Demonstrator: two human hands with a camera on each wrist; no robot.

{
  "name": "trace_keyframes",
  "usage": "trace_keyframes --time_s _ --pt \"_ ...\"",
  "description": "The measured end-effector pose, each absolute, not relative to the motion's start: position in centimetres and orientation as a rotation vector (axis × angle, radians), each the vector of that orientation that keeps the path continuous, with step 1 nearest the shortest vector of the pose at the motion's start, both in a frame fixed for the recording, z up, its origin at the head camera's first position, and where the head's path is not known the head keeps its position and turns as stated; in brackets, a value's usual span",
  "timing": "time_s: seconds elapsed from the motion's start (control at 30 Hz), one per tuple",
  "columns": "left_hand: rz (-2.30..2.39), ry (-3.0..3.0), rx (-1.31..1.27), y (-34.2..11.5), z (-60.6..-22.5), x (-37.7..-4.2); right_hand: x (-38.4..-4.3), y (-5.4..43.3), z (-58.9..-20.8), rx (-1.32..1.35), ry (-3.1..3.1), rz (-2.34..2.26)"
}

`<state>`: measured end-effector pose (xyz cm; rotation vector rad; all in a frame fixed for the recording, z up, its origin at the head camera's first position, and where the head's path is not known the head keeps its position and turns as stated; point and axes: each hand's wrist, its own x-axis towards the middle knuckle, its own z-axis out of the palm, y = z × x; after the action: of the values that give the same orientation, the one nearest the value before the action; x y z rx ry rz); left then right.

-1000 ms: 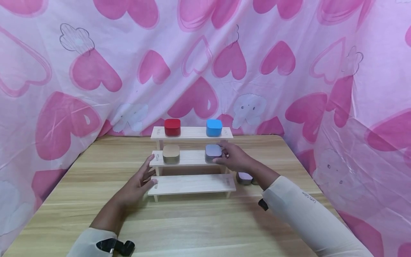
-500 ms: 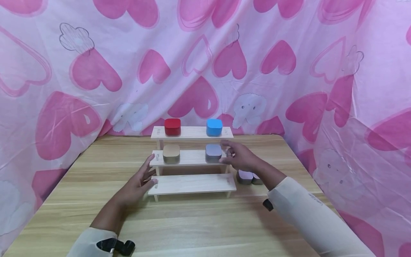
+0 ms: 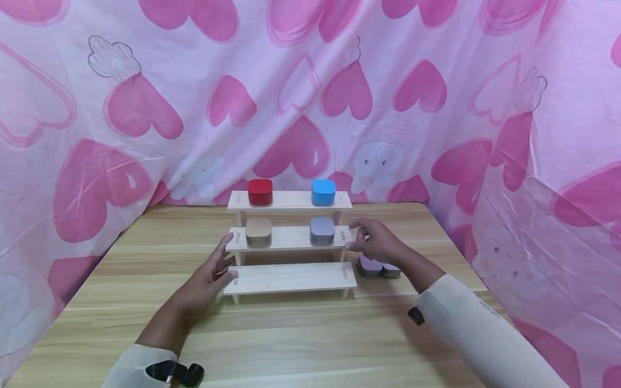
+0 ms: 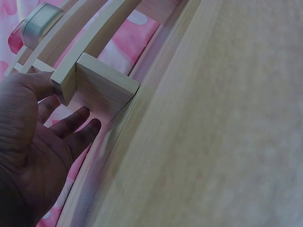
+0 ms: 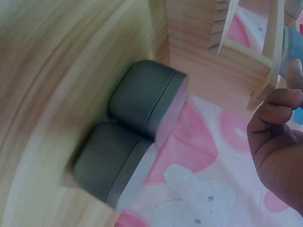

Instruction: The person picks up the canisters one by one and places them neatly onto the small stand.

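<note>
The grey-lilac rounded square tin (image 3: 322, 230) sits on the middle step of the three-step pale wooden display riser (image 3: 291, 277), toward its right end, with no hand on it. The right hand (image 3: 375, 241) hovers just right of that step's end, apart from the tin, its grip loosely curled and empty. Below this hand, two more small grey tins with lilac lids (image 3: 380, 267) stand side by side, touching, on the wooden desk (image 3: 301, 345) beside the riser's right leg; the right wrist view shows them close up (image 5: 130, 125).

The left hand (image 3: 206, 283) rests at the riser's left end, fingers straight and spread, fingertips against the near step's corner and the leg there; the left wrist view shows the fingers (image 4: 71, 124) lying by the wooden block of the leg.

A tan rounded tin (image 3: 258, 231) sits left on the middle step. On the far top step stand a red tin (image 3: 260, 192) at left and a blue tin (image 3: 323, 192) at right. A pink cloth printed with hearts (image 3: 310, 91) hangs behind the desk.
</note>
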<state>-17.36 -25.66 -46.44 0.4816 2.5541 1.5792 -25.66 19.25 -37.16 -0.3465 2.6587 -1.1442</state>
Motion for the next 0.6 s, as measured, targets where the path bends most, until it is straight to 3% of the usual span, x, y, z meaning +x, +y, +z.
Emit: trace_keyframes --time_s 0.6 --pt "1.56 2.564 0.465 -25.5 -46.4 -17.3 -26.5 24.2 -39.0 -0.28 2.706 -1.091"
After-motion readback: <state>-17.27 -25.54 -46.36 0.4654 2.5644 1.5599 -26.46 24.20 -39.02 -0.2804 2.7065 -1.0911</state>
